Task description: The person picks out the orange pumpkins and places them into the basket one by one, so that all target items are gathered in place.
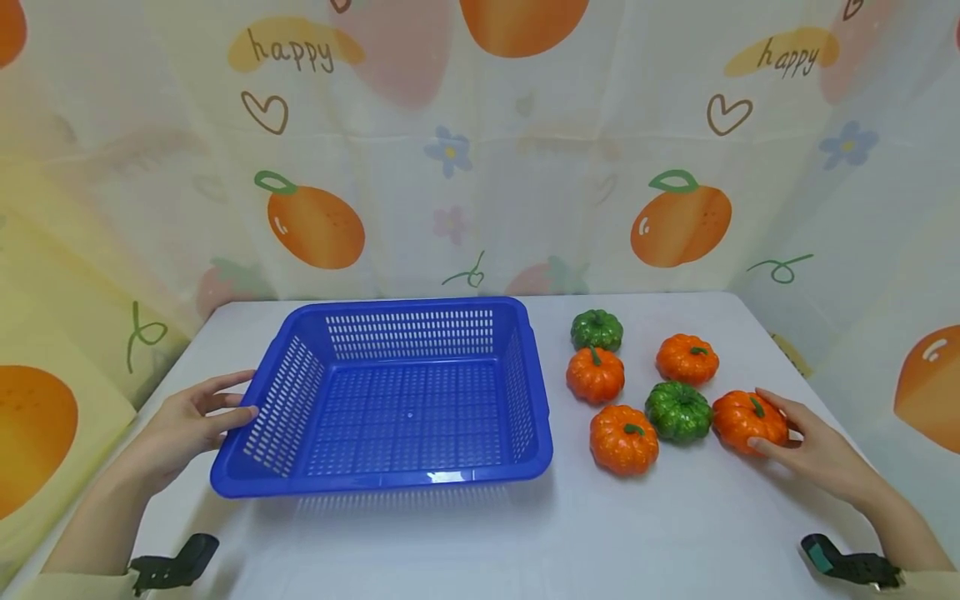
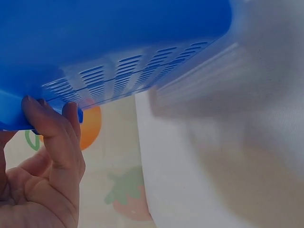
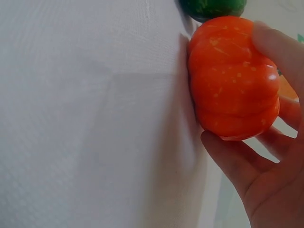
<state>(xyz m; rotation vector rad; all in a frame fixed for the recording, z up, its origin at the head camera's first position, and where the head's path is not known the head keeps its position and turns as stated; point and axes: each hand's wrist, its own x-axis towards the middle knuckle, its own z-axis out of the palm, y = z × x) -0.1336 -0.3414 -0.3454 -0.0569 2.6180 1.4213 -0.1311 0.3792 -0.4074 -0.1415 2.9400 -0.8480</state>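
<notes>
A blue plastic basket [image 1: 405, 417] with slotted walls stands on the table. My left hand [image 1: 191, 425] grips its left rim, thumb on the near side; the left wrist view shows the fingers [image 2: 52, 126] curled at the basket's edge. On the right, my right hand [image 1: 817, 450] holds an orange pumpkin [image 1: 742, 423] with a green stem, fingers and thumb around its sides. Up close, this orange pumpkin [image 3: 232, 80] sits low against the white surface. Touching or nearly touching its left side is a green pumpkin [image 1: 678, 412].
Three other orange pumpkins [image 1: 624, 440], [image 1: 595, 375], [image 1: 687, 359] and another green pumpkin [image 1: 597, 330] lie right of the basket. A white table [image 1: 480, 550] carries everything. Behind it hangs a fruit-printed curtain [image 1: 495, 183].
</notes>
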